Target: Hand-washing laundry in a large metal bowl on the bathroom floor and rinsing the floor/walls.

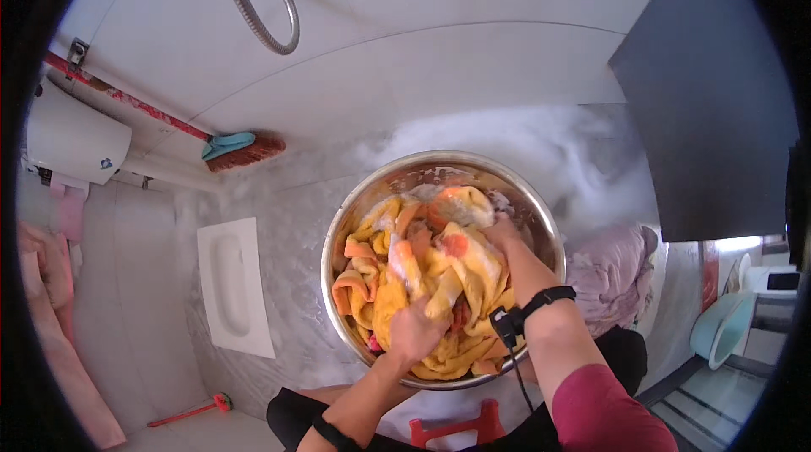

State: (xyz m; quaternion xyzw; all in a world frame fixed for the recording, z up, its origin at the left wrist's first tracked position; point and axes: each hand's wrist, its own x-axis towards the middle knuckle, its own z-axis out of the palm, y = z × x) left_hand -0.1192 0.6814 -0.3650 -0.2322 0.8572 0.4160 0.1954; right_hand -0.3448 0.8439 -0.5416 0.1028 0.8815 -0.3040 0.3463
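A large round metal basin [553,228] holds a wet heap of fleecy yellow cloth [473,262] with orange patches and edging. White suds cling to the cloth and the basin's inner wall. My left hand [416,332] is closed on a bunched fold of it at the near side of the basin. Deeper in, toward the right wall, my right hand [505,236] grips the cloth's edge; its fingertips are partly covered by fabric and foam. A black strap with a small device [508,324] and a cable sits at my right wrist.
Suds [515,122] spread over the grey floor behind the basin. A pale pinkish cloth pile [612,275] lies at its right. Leftward are a white squat toilet [230,283] and a broom [245,149]. A red stool [456,428] stands in front; a dark panel [710,114] rises at right.
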